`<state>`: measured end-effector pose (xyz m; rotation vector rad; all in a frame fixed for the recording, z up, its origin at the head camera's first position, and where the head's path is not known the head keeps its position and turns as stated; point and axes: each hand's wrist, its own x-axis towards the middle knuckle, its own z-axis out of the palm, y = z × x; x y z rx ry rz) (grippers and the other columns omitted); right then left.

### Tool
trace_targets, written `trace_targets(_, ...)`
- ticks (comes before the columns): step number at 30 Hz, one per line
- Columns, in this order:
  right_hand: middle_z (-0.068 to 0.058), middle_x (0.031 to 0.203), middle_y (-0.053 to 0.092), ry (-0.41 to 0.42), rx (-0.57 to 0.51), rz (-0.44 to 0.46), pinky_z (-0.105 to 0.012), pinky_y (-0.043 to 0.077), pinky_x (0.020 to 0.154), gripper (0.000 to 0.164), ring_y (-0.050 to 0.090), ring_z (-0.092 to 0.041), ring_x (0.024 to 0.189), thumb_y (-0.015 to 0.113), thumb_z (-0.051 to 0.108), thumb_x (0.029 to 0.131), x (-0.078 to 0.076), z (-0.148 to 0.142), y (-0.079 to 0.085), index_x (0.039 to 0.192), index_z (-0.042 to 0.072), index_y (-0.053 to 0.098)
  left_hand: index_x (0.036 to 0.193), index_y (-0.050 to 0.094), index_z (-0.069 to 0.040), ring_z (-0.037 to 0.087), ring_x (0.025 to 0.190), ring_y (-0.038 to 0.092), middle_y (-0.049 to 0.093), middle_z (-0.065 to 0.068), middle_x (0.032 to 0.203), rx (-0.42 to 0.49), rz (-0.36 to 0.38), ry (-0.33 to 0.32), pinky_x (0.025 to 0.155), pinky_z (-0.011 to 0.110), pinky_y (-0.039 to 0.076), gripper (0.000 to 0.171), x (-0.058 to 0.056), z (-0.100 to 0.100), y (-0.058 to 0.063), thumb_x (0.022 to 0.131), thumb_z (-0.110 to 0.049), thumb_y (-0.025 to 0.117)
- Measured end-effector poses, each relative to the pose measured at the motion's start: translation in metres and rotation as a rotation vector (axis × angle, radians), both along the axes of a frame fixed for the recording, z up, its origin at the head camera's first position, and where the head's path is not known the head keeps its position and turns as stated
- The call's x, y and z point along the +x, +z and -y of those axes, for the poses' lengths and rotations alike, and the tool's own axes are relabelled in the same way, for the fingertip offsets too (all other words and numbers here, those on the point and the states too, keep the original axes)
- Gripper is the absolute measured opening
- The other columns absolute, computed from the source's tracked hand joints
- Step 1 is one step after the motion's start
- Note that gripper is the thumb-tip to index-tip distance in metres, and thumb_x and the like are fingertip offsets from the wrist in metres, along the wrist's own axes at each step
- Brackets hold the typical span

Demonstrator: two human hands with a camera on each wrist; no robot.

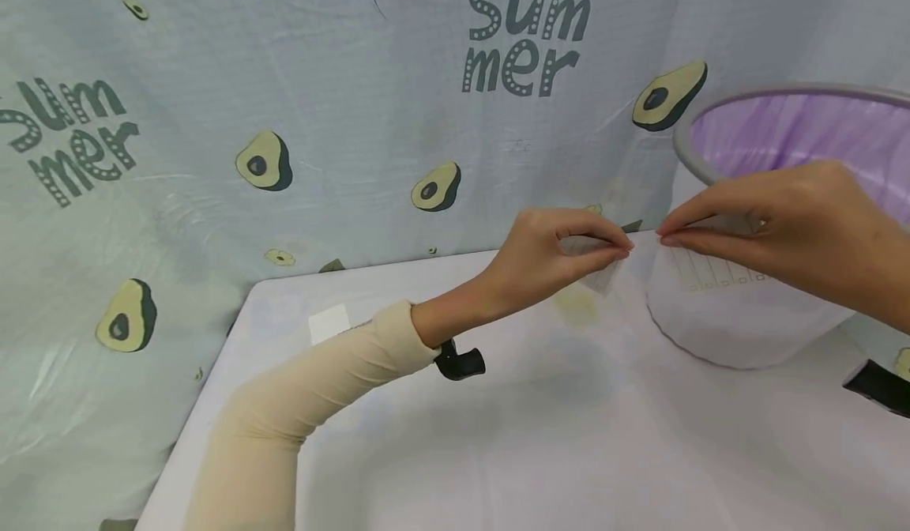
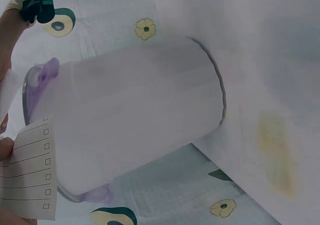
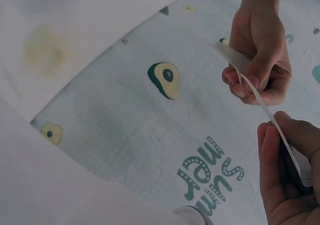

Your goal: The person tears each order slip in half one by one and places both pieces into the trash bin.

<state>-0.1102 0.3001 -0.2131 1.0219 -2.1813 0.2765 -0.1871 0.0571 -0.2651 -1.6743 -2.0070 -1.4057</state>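
Near the bin (image 1: 739, 333), the right hand (image 1: 796, 219) pinches paper (image 1: 711, 272).

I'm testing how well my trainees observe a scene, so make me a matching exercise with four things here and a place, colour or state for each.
Things:
1. Bin
2. Lined paper
3. Small white piece
4. Curtain

Descriptions:
A. Lying on the table, close to the left sleeve
B. Printed with avocados and the word "summer"
C. Purple inside, with a grey rim
D. Pinched by the fingers of the right hand

Right pairs: 1-C, 2-D, 3-A, 4-B
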Motion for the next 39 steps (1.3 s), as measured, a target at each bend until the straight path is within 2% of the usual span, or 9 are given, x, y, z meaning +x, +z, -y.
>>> trace_targets(6, 0.011, 0.076, 0.074, -0.05, 0.074, 0.003, -0.012, 0.04, 0.048, 0.067, 0.049, 0.013, 0.054, 0.037, 0.069, 0.1, 0.002, 0.0, 0.012, 0.086, 0.019, 0.08, 0.101, 0.079, -0.002, -0.006, 0.095, 0.068, 0.078, 0.003, 0.097, -0.03, -0.01, 0.016, 0.085, 0.019, 0.055, 0.01, -0.005, -0.006, 0.007, 0.092, -0.002, 0.075)
trace_targets(10, 0.012, 0.077, 0.074, -0.068, 0.107, -0.018, -0.012, 0.041, 0.05, 0.068, 0.049, 0.014, 0.056, 0.037, 0.07, 0.099, -0.003, -0.007, 0.018, 0.087, 0.02, 0.08, 0.103, 0.08, -0.004, -0.006, 0.097, 0.067, 0.078, 0.002, 0.1, -0.065, -0.056, 0.022, 0.085, 0.017, 0.053, 0.011, -0.005, -0.008, 0.016, 0.094, -0.005, 0.073)
trace_targets(12, 0.013, 0.077, 0.074, -0.077, 0.121, -0.023, -0.012, 0.039, 0.05, 0.046, 0.045, 0.013, 0.053, 0.059, 0.061, 0.096, -0.01, -0.014, 0.019, 0.089, 0.021, 0.08, 0.103, 0.08, -0.005, -0.007, 0.097, 0.067, 0.078, 0.001, 0.1, -0.082, -0.076, 0.029, 0.084, 0.016, 0.053, 0.011, -0.005, -0.01, 0.023, 0.094, -0.007, 0.073)
trace_targets(14, 0.013, 0.077, 0.074, -0.094, 0.131, -0.023, -0.011, 0.038, 0.05, 0.023, 0.043, 0.012, 0.052, 0.08, 0.046, 0.086, -0.017, -0.025, 0.018, 0.092, 0.024, 0.081, 0.104, 0.08, -0.005, -0.007, 0.097, 0.067, 0.078, 0.001, 0.101, -0.096, -0.087, 0.032, 0.085, 0.015, 0.052, 0.012, -0.006, -0.011, 0.03, 0.095, -0.007, 0.073)
trace_targets(15, 0.014, 0.077, 0.073, -0.105, 0.134, -0.024, -0.011, 0.036, 0.05, 0.019, 0.039, 0.012, 0.05, 0.087, 0.037, 0.08, -0.021, -0.031, 0.017, 0.094, 0.026, 0.081, 0.104, 0.08, -0.005, -0.007, 0.097, 0.067, 0.078, 0.001, 0.101, -0.101, -0.086, 0.031, 0.085, 0.015, 0.052, 0.012, -0.006, -0.012, 0.033, 0.095, -0.007, 0.072)
trace_targets(17, 0.017, 0.076, 0.071, -0.129, 0.134, -0.022, -0.011, 0.033, 0.049, 0.037, 0.035, 0.011, 0.047, 0.095, 0.021, 0.067, -0.029, -0.042, 0.015, 0.1, 0.031, 0.081, 0.104, 0.08, -0.005, -0.007, 0.097, 0.067, 0.078, 0.0, 0.101, -0.106, -0.081, 0.035, 0.086, 0.014, 0.052, 0.012, -0.008, -0.014, 0.039, 0.095, -0.007, 0.072)
trace_targets(23, 0.026, 0.078, 0.067, -0.199, 0.136, -0.011, -0.012, 0.028, 0.047, 0.045, 0.029, 0.011, 0.045, 0.094, 0.033, 0.071, -0.036, -0.063, 0.01, 0.111, 0.044, 0.076, 0.104, 0.08, -0.005, -0.007, 0.097, 0.067, 0.078, 0.0, 0.101, -0.1, -0.063, 0.046, 0.085, 0.015, 0.052, 0.012, -0.01, -0.017, 0.051, 0.095, -0.008, 0.073)
trace_targets(32, 0.019, 0.087, 0.072, -0.139, 0.132, -0.022, -0.01, 0.032, 0.049, 0.048, 0.036, 0.012, 0.048, 0.094, 0.023, 0.07, -0.034, -0.063, 0.017, 0.114, 0.034, 0.078, 0.106, 0.08, -0.006, -0.002, 0.101, 0.068, 0.078, 0.001, 0.104, -0.118, -0.004, 0.068, 0.088, 0.015, 0.051, 0.013, -0.01, -0.024, 0.064, 0.096, -0.008, 0.072)
trace_targets(39, 0.012, 0.093, 0.076, -0.124, 0.111, -0.008, -0.001, 0.04, 0.068, 0.052, 0.062, 0.007, 0.064, 0.095, 0.012, 0.066, -0.037, -0.065, 0.021, 0.113, 0.029, 0.079, 0.112, 0.078, -0.008, -0.006, 0.107, 0.064, 0.076, -0.003, 0.11, -0.171, 0.031, 0.109, 0.095, 0.01, 0.045, 0.017, -0.011, -0.036, 0.077, 0.097, -0.014, 0.071)
